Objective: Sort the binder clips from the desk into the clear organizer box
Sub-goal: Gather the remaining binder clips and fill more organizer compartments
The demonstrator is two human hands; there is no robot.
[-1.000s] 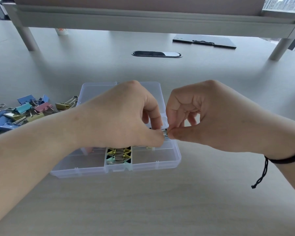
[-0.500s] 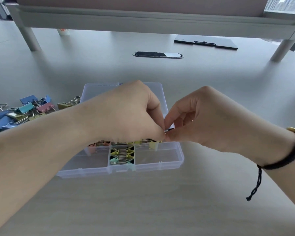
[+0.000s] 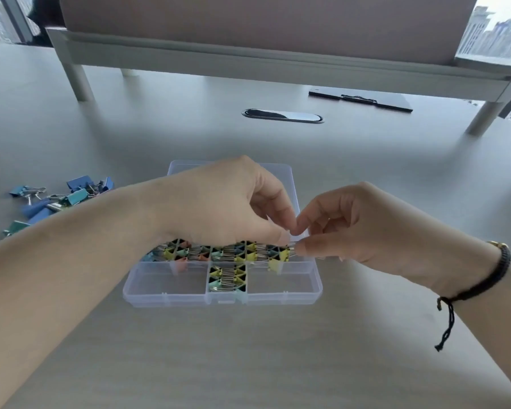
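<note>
Binder clip (image 3: 291, 245) pinched between both hands over the organizer box's (image 3: 224, 298) right side, mostly hidden by fingertips, only wire handle showing; left hand (image 3: 227, 202) curled, thumb and forefinger on it; right hand (image 3: 357, 225) pinching the same clip; left hand covers the box's middle rows; rows of yellow, teal, pink clips (image 3: 226, 274) packed in compartments, count unclear; loose pile (image 3: 56, 199) of blue and teal clips on desk (image 3: 248, 358) left, partly cut off by forearm; one clipboard (image 3: 360, 99) and one grommet (image 3: 282, 116) far back.
</note>
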